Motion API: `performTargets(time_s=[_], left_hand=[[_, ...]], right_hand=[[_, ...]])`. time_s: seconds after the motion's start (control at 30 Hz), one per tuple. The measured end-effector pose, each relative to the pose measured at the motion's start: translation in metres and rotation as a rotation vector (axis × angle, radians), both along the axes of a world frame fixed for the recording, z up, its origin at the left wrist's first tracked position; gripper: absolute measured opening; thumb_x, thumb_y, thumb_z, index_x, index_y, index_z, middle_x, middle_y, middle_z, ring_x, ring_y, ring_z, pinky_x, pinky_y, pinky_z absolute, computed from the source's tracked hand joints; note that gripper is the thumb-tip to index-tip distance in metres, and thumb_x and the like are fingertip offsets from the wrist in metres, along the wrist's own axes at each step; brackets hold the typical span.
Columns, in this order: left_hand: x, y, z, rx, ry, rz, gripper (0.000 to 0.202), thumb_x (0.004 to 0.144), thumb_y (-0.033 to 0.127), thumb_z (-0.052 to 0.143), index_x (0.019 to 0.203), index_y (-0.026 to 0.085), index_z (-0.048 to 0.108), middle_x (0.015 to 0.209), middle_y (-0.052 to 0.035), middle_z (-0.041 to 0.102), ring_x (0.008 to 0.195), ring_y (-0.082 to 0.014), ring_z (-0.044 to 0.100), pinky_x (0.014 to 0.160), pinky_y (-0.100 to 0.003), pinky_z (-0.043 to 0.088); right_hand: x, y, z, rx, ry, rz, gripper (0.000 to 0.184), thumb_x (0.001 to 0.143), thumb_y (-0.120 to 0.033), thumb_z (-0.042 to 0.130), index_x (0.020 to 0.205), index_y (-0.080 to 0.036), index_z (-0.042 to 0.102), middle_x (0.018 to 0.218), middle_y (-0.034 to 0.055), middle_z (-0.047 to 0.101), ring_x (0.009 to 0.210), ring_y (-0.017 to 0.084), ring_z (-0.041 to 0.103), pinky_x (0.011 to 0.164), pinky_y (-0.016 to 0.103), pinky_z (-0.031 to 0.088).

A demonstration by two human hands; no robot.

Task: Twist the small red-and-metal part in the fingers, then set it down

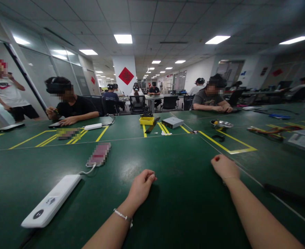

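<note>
Above the green table (183,207), my left hand (141,186) is in a pinch, with a bracelet at its wrist. A tiny dark bit shows at the fingertips, too small to name. Farther right, my right hand (227,168) is closed with its fingers curled under, so whatever may be inside stays hidden. The hands are well apart. Left of my left hand, a phone (99,155) lies on the table, joined by a white cable to a long white power bank (52,199).
Across the table are a yellow box (146,120), a grey metal drive (172,122), a metal bowl (226,124) and a black curved piece (218,138). At right lie bundled cables (268,133), a grey metal box (304,141) and a dark long object (289,193). Two people sit opposite.
</note>
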State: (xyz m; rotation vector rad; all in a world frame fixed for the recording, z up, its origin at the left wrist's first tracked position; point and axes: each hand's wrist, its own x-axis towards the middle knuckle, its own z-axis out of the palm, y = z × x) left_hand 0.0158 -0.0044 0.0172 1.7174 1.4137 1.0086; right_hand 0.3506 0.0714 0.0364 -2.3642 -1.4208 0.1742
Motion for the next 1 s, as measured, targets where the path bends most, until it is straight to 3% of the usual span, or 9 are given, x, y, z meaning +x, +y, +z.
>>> performTargets(time_s=[0.1, 0.23, 0.4, 0.57, 0.7, 1.0], left_hand=[[-0.001, 0.0, 0.0, 0.001, -0.031, 0.008, 0.028, 0.078, 0.04, 0.039, 0.087, 0.019, 0.055, 0.076, -0.0011, 0.065, 0.072, -0.0142, 0.058, 0.067, -0.026, 0.042], [-0.002, 0.0, 0.002, -0.004, -0.061, 0.001, 0.029, 0.079, 0.041, 0.039, 0.086, 0.018, 0.055, 0.069, -0.0007, 0.063, 0.066, -0.0137, 0.057, 0.063, -0.025, 0.042], [0.0, 0.001, 0.0, 0.034, -0.074, 0.01, 0.026, 0.077, 0.038, 0.043, 0.087, 0.018, 0.056, 0.073, -0.0003, 0.062, 0.066, -0.0128, 0.055, 0.063, -0.024, 0.041], [0.001, 0.001, 0.0, 0.073, -0.018, 0.025, 0.018, 0.07, 0.029, 0.053, 0.085, 0.02, 0.06, 0.075, 0.0011, 0.061, 0.065, -0.0116, 0.052, 0.063, -0.024, 0.04], [0.002, 0.0, 0.003, 0.08, -0.01, 0.039, 0.018, 0.066, 0.023, 0.055, 0.083, 0.02, 0.06, 0.075, 0.0019, 0.061, 0.063, -0.0109, 0.051, 0.062, -0.024, 0.04], [0.001, 0.002, 0.0, 0.136, 0.035, 0.079, 0.015, 0.065, 0.018, 0.057, 0.079, 0.02, 0.059, 0.073, 0.001, 0.059, 0.067, -0.0126, 0.052, 0.065, -0.025, 0.041]], right_hand=[[-0.042, -0.002, 0.003, 0.078, 0.343, 0.17, 0.019, 0.068, -0.032, 0.046, 0.079, -0.019, 0.055, 0.083, 0.0073, 0.062, 0.075, 0.02, 0.058, 0.062, 0.031, 0.044], [-0.102, -0.017, 0.0, 0.022, 0.862, 0.427, 0.017, 0.064, -0.024, 0.054, 0.079, -0.018, 0.048, 0.081, 0.0051, 0.062, 0.065, 0.012, 0.057, 0.052, 0.022, 0.042], [-0.145, -0.041, 0.0, -0.085, 1.178, 0.636, 0.022, 0.062, -0.023, 0.059, 0.077, -0.019, 0.044, 0.081, 0.0017, 0.063, 0.06, 0.009, 0.055, 0.049, 0.019, 0.037], [-0.156, -0.048, 0.0, -0.161, 1.234, 0.696, 0.029, 0.064, -0.032, 0.06, 0.088, -0.017, 0.053, 0.075, 0.0023, 0.063, 0.059, 0.009, 0.055, 0.054, 0.022, 0.039], [-0.157, -0.048, 0.002, -0.175, 1.225, 0.678, 0.026, 0.065, -0.035, 0.06, 0.08, -0.013, 0.058, 0.064, 0.0017, 0.061, 0.055, 0.008, 0.052, 0.053, 0.022, 0.037], [-0.163, -0.05, -0.006, -0.117, 1.178, 0.739, 0.02, 0.06, -0.028, 0.064, 0.071, -0.015, 0.053, 0.059, -0.0015, 0.059, 0.05, 0.007, 0.048, 0.049, 0.021, 0.034]])
